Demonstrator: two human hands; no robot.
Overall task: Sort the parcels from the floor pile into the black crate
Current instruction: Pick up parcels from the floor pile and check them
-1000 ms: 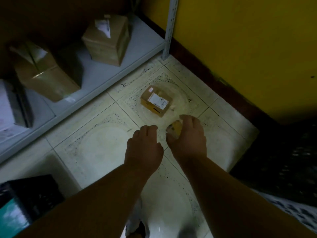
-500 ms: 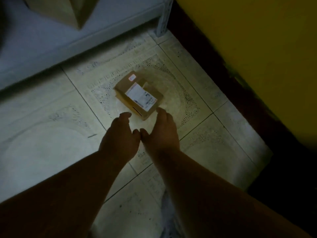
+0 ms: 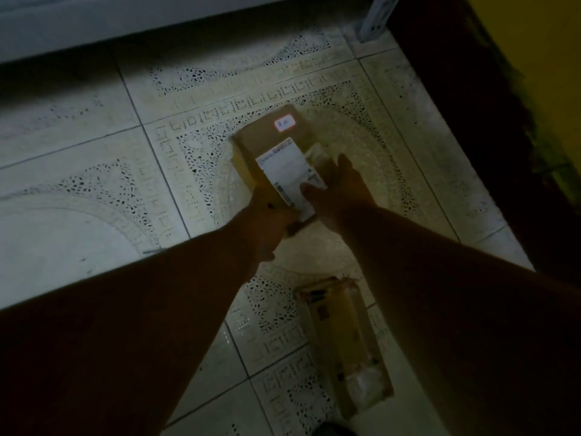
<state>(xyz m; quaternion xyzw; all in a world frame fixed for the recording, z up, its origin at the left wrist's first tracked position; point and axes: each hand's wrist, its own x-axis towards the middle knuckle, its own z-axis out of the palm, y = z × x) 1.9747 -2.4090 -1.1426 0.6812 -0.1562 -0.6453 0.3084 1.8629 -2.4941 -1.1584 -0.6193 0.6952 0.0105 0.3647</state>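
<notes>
A person's two bare hands close on a small cardboard parcel [image 3: 267, 146] lying on a dim tiled floor [image 3: 78, 171], seen from a head-worn cam looking down. The left hand [image 3: 267, 221] grips the box's near-left corner, fingers curled round the edge; the right hand [image 3: 338, 191] lies along the right side w/ thumb pressed onto the white shipping label [image 3: 290, 174] on top, fingers wrapped down the far side and partly hidden. A small red-bordered sticker [image 3: 285, 124] sits near the box's far end. The parcel rests at approx. the centre of a round patterned tile motif, lit by a pale pool of light; whether it has left the floor can't be told. A second parcel [image 3: 345, 341], longer and taped, lies on the floor nearer the person, between the forearms and apart from the first. The floor is cream ceramic tile w/ speckled ornamental borders and dark grout lines, scuffed in places. Along the top runs the pale edge of a low shelf [image 3: 94, 23], its perforated metal upright [image 3: 375, 17] standing at the top right. Beyond it, a dark skirting strip [image 3: 471, 105] meets a yellow wall [image 3: 553, 58] at the right. The black crate is not in shot.
</notes>
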